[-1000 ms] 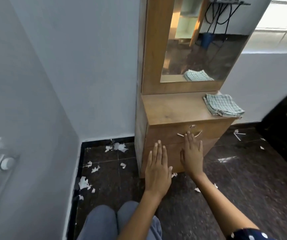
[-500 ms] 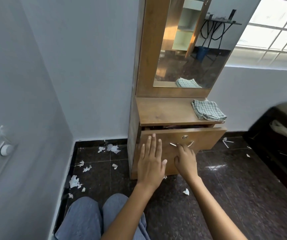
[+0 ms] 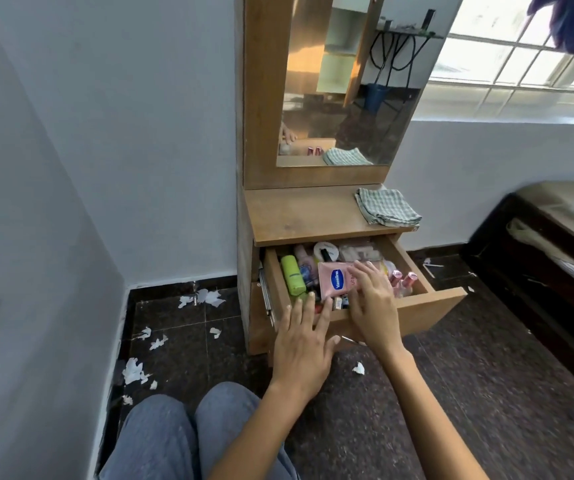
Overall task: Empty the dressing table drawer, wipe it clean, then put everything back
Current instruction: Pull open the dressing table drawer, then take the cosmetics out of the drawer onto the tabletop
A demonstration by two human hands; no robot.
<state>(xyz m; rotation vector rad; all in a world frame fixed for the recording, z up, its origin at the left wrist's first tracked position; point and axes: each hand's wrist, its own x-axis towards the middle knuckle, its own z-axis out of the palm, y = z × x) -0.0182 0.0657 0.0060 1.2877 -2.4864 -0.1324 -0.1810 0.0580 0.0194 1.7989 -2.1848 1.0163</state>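
— Where does the wooden dressing-table drawer (image 3: 427, 308) stand now?

— Pulled well out from under the tabletop. Half a second ago it was open only a crack, and a second ago it was shut flush. Now its inside shows, crowded with toiletries.

— What lies in it?

— A lime-green plastic bottle (image 3: 292, 275) along the left wall, a pink Vaseline tube (image 3: 336, 280) lying flat in the middle, a white round lidded pot (image 3: 326, 251) toward the back, and small pink-capped bottles (image 3: 403, 281) at the right. The rest is too jumbled to name.

— And the hands?

— The right hand (image 3: 372, 304) has left the handle it was at earlier and reaches over the front panel into the drawer; its fingers (image 3: 362, 272) are spread and flat, lying on the right end of the Vaseline tube, closed around nothing. The left hand (image 3: 302, 344) is open too, fingers splayed, fingertips at the drawer's front edge on the left side; whether they press on it I cannot tell. It grips nothing.

— Around the drawer?

— A folded green-and-white checked cloth (image 3: 387, 206) sits on the right of the wooden tabletop (image 3: 299, 213), same spot as before, below the tall mirror (image 3: 347, 81). White paper scraps (image 3: 206, 297) litter the dark speckled floor (image 3: 469, 393) to the left. The person's knees in blue-grey trousers (image 3: 174, 434) show at the bottom, and a dark bed frame (image 3: 534, 268) stands to the right.
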